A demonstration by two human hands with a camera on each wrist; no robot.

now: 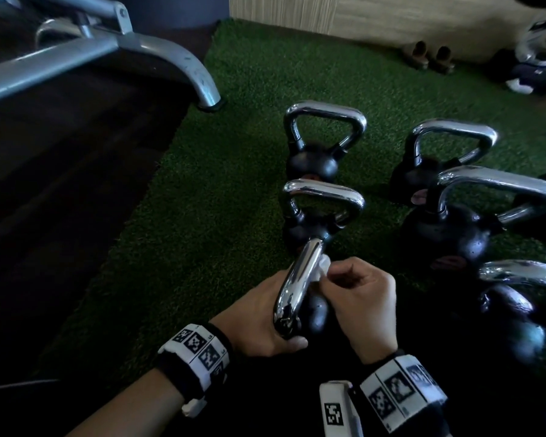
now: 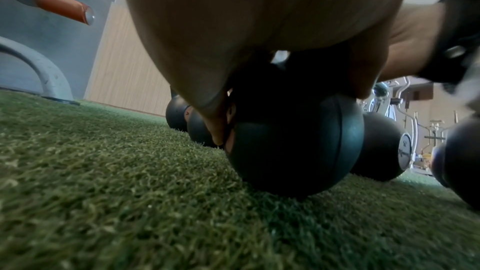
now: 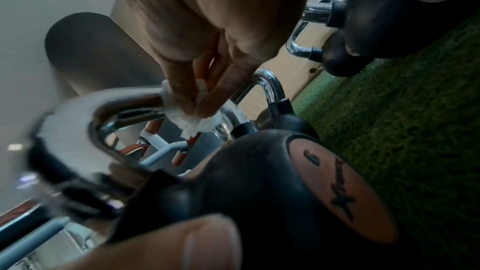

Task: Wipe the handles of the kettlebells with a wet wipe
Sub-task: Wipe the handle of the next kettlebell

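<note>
Kettlebells stand in a cluster on the green turf (image 1: 240, 99), and the near one (image 2: 293, 147) sits closest to the person, between both hands, tipped so its chrome handle (image 1: 297, 285) runs away from the camera; the left hand (image 1: 259, 320) curls round the near end of that handle and steadies it, thumb lying under the bend; the right hand (image 1: 363, 298) pinches a bunched wet wipe (image 3: 192, 118) between thumb and fingers and presses it to the right side of the handle, near the far bend where chrome meets the black body.

To do this step well, I judge the left grip should hold firm so the weight cannot roll on the turf; the wipe should wrap further round the bar rather than dab one face, then slide along the full loop, including the inner curve and both bends; the patch under the left hand needs a regrip to be reached.

Four other kettlebells (image 1: 325, 137) wait beyond and to the right; whether any is already wiped cannot be told; most of the wipe is hidden behind the handle in the head view; the right wrist view is blurred at its near edge; the left wrist view shows mostly palm and the black ball.
</note>
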